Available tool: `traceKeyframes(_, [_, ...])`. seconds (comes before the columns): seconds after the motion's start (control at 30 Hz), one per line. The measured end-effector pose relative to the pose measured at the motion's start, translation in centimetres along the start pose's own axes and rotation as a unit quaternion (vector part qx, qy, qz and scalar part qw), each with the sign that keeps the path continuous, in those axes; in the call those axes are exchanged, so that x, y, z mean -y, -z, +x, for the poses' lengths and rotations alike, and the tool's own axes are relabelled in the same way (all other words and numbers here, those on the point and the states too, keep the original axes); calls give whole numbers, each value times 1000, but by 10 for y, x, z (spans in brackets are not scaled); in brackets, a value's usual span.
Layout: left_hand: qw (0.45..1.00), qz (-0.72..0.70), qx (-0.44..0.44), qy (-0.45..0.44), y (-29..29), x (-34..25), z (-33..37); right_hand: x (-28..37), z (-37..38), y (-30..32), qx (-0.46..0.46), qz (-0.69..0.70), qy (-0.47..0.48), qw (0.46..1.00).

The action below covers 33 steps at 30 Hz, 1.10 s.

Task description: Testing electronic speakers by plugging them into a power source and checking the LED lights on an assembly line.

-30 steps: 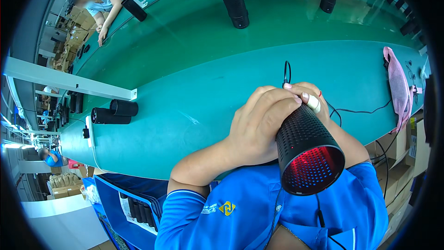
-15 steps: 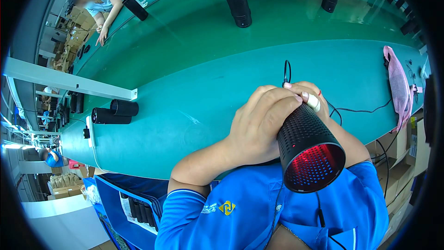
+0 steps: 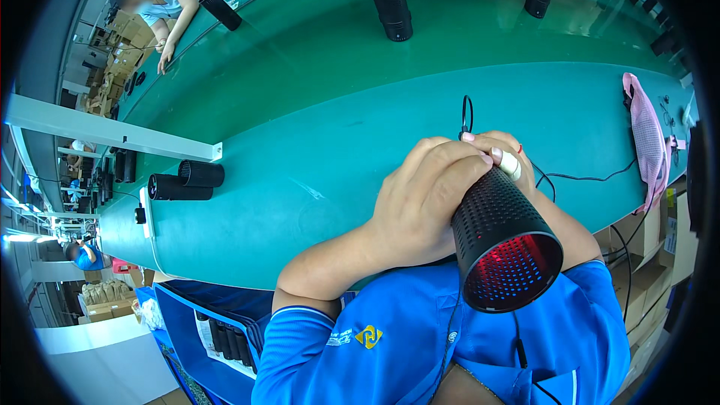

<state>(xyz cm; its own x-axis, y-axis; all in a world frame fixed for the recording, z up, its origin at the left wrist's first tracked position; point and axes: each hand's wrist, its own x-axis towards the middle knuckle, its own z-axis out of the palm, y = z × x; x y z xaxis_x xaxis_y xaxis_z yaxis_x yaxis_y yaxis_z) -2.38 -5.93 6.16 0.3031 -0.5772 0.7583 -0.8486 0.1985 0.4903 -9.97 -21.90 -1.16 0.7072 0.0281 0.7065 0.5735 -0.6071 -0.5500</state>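
Observation:
Both my hands are wrapped around the far end of a black perforated cylinder [image 3: 491, 217]. Its open rim tilts down toward my chest, and red light glows inside. My left hand [image 3: 424, 195] is closed against the cylinder's left side and far end. Fingers of my right hand [image 3: 511, 142] bend over that same end, one carrying a white wrap; the rest of this hand is partly hidden behind the cylinder. A black cable loop [image 3: 468, 111] sticks up just beyond my fingertips. What the fingertips press on is hidden.
Two black cylinders [image 3: 180, 187] lie on the green table at left. Others stand on the darker green strip [image 3: 300, 67] beyond, including one cylinder [image 3: 388, 1]. A pink mesh pouch [image 3: 646, 139] and a cord [image 3: 585, 178] are at right, a blue bin [image 3: 180, 330] at lower left. A co-worker [image 3: 169, 4] leans in at far left.
The cylinders standing on the darker strip appear slightly farther right and away. The held cylinder has shifted very slightly right; both hands keep their grip. The co-worker's hand has moved a little.

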Motion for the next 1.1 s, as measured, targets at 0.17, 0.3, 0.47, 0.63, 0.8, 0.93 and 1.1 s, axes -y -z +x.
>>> traceKeyframes(0.17, [1000, 0, 6, 2, 1, -1, 1, -3, -5, 0, 9, -2, -11, 1000])
traceKeyframes(0.3, [1000, 3, 20, 13, 2, -5, 0, -3, -2, -1, -2, -22, 14, 1000])
traceKeyframes(0.47, [999, 11, 25, 29, -1, -7, -1, -7, 0, -2, 5, -41, 10, 999])
traceKeyframes(0.63, [999, 7, 22, 25, -3, -4, 1, -7, 1, -2, -4, -18, 9, 1000])
traceKeyframes(0.8, [999, 19, 45, 10, -3, 1, -1, -4, 4, 0, -3, -35, 10, 999])
traceKeyframes(0.93, [999, 11, 41, 5, -4, 2, -1, -4, 4, -1, -19, -54, 32, 998])
traceKeyframes(1.1, [999, 10, 42, 8, -2, 2, -3, -3, 4, -1, -10, -39, 27, 999])
